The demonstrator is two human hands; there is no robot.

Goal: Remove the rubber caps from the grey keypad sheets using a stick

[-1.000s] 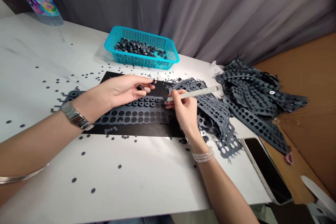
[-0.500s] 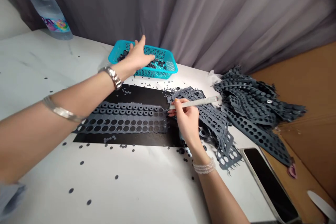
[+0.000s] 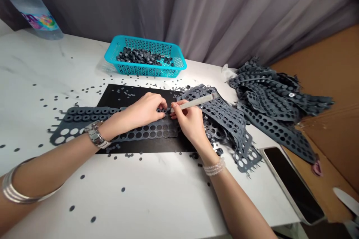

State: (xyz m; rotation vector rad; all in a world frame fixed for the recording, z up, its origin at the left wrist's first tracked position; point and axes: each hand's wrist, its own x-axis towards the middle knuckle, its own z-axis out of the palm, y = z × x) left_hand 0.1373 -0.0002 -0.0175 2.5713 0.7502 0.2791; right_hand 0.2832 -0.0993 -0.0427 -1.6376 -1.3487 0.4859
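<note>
Head: one strip (image 3: 153, 130), partly covered
Left grip (image 3: 143, 110): cannot be told
Right grip (image 3: 191, 120): one stick (image 3: 198, 101) pinched
Nearby: one basket (image 3: 143, 70)

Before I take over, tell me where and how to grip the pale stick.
I'd take the pale stick by its free upper end, coming from above and the right. It slants up and to the right in view, leaving that end exposed, while the right hand grips near the lower end and the left hand sits close by.

The left hand (image 3: 141, 110), above the basket (image 3: 148, 71) half a second earlier, is now down at the perforated strip (image 3: 153, 130), at nine o'clock from the right hand (image 3: 190, 120).
</note>
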